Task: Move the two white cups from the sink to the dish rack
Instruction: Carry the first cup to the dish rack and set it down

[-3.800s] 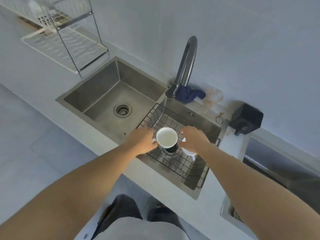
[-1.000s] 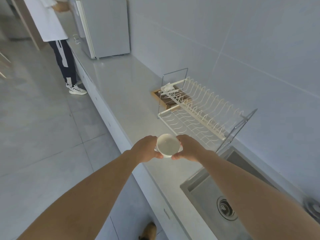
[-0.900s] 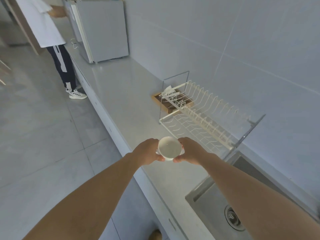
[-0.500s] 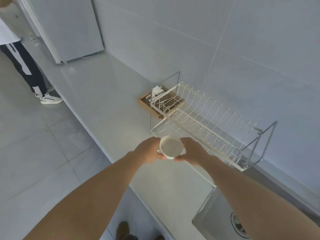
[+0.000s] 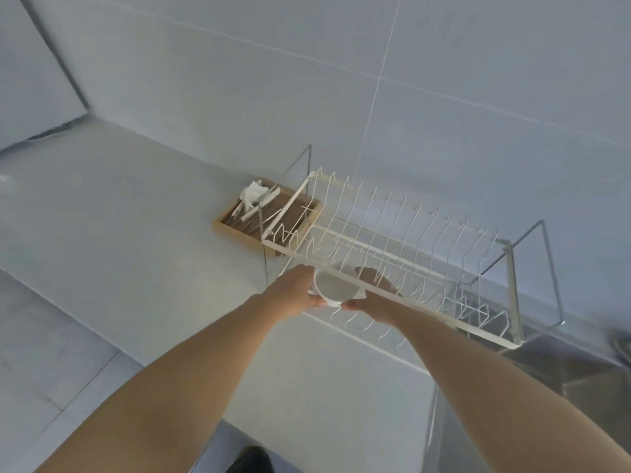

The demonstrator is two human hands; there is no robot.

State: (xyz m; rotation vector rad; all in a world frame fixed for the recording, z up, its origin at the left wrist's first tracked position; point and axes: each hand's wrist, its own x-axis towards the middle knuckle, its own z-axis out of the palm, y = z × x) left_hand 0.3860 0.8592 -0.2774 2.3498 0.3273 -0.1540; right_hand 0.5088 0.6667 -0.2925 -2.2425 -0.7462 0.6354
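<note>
Both hands reach forward under the front rail of the white wire dish rack [image 5: 392, 233], which stands on the pale bench [image 5: 129, 227] against the tiled wall. The left hand [image 5: 295, 290] is closed around the left side of a white cup [image 5: 334, 286], its fingertips curled under the cup's lower edge. The right hand [image 5: 370, 293] closes on the cup's right side; most of it lies behind the rack's upper tier wires, so only the thumb side and part of the back show clearly. The cup is upright with its open mouth facing the camera, held between the two hands at the level of the rack's lower tier, near the rack's left end; the front rail crosses over its top rim. Whether the cup touches the lower tier cannot be told. Only one cup can be made out; a second may be hidden by the right hand. Behind the rack's left end, a shallow wooden tray [image 5: 239, 230] sits on the bench holding white utensils and a crumpled white piece. At the lower right, the corner of the steel sink [image 5: 577, 373] shows just beside the rack.
</note>
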